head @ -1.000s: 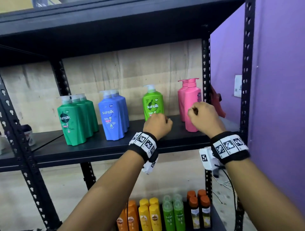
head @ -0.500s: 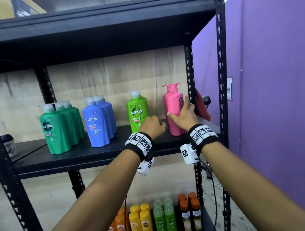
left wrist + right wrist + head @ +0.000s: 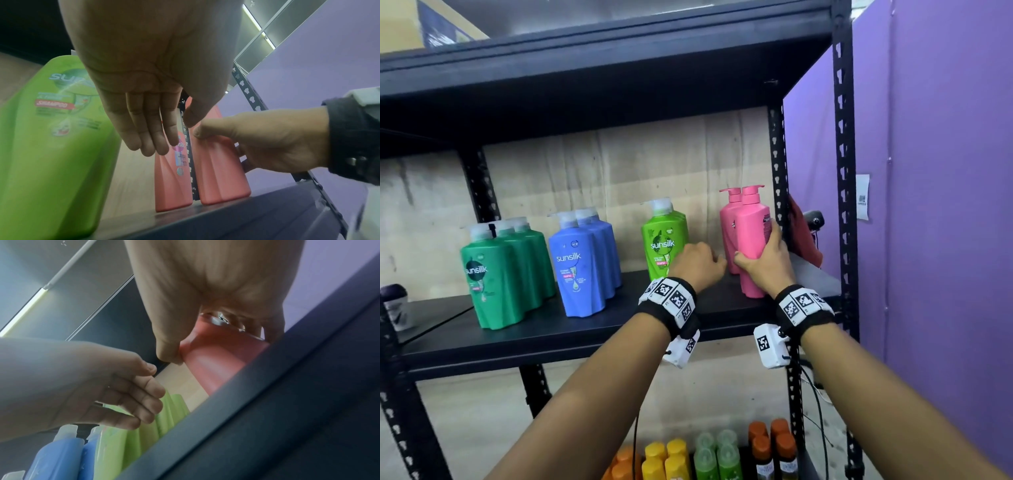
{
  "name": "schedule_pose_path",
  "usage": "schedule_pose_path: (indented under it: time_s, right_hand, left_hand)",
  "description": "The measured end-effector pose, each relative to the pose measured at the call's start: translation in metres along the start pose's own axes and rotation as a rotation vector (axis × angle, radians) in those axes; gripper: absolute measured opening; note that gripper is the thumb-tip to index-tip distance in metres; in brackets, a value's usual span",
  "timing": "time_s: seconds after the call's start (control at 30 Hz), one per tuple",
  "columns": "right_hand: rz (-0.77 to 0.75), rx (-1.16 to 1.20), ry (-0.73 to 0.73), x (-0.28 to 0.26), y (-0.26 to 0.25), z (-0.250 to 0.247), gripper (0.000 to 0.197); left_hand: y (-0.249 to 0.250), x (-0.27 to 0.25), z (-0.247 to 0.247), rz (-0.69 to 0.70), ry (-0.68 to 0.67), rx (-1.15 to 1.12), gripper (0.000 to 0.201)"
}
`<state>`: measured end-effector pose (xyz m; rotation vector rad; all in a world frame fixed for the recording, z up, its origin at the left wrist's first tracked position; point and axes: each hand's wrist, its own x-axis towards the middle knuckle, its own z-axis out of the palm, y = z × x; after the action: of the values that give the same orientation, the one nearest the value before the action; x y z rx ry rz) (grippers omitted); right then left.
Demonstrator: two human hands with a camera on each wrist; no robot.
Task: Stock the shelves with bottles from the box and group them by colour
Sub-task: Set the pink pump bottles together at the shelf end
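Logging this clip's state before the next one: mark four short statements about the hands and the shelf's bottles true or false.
1. The right hand holds the front pink bottle. True.
2. The left hand grips the light green bottle. False: its fingers hang relaxed and hold nothing.
3. The blue bottles stand between the dark green bottles and the light green one. True.
4. The pink bottles lie on their sides. False: both stand upright.

Head view forward; wrist views upward (close).
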<state>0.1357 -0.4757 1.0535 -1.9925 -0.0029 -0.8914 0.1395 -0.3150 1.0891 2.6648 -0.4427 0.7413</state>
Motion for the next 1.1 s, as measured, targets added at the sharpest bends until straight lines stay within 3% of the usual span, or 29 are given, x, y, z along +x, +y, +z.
schedule_pose_path:
  time_s: [0.33,0.5,0.8,0.9,1.1]
  right_hand:
    - [0.000,-0.045,0.103,0.015,0.037,-0.035,0.106]
    - [-0.004,-0.032,0.110,0.016,0.052,-0.044,0.105]
    - [-0.037,0.050,0.125,0.016,0.069,-0.045,0.099]
    - [-0.037,0.055,0.120,0.017,0.072,-0.046,0.098]
    - [-0.034,0.045,0.133,0.016,0.071,-0.044,0.096]
  left_hand:
    - [0.028,0.040,0.003,0.041,-0.032,-0.064,0.036]
    - [0.035,0.080,0.000,-0.002,-0.027,-0.060,0.033]
    - [0.039,0.150,0.020,-0.254,-0.157,-0.304,0.078]
    - [0.036,0.164,0.034,-0.267,-0.208,-0.456,0.084]
    - [0.031,0.177,0.061,-0.221,-0.184,-0.685,0.091]
